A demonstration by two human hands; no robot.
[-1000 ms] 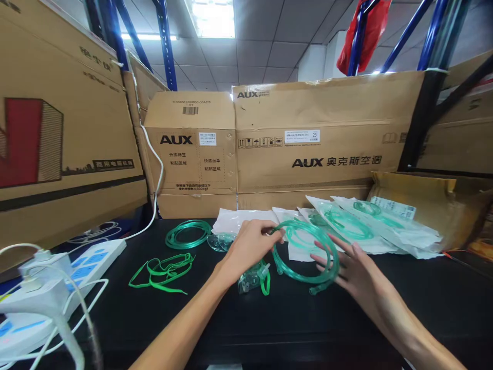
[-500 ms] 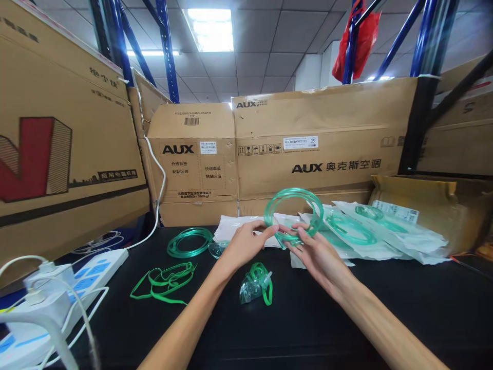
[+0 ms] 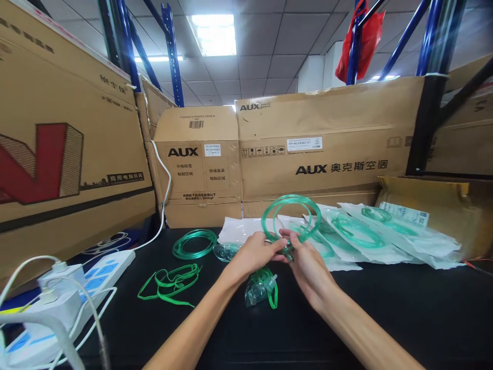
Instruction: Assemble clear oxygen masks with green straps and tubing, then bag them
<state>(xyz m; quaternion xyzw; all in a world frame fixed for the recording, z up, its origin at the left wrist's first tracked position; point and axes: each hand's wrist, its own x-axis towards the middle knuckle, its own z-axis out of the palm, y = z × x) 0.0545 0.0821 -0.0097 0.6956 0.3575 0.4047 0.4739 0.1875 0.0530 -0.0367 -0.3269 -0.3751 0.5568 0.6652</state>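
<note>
A coil of clear green tubing (image 3: 291,199) is held upright above the black table, its lower part between both hands. My left hand (image 3: 256,253) pinches the coil's lower left side. The fingers of my right hand (image 3: 308,262) close on its bottom, where a clear tube end shows between the fingertips. Below the hands lies a clear oxygen mask (image 3: 256,290) with a green strap. To the left are a loose green elastic strap (image 3: 169,282), a second coil of green tubing (image 3: 195,244) and a clear plastic piece (image 3: 225,251), partly behind my left hand.
Several clear-and-white packets (image 3: 358,231) with green tubing lie at the right, before an open brown parcel (image 3: 427,192). Cardboard boxes (image 3: 327,133) wall off the back. A white power strip (image 3: 96,280) with plugs and cables stands at the left.
My right hand has turned and moved left and slightly down, closing its fingers near the left hand at the coil's bottom. The coil has sunk a little. The camera view has shifted slightly.
</note>
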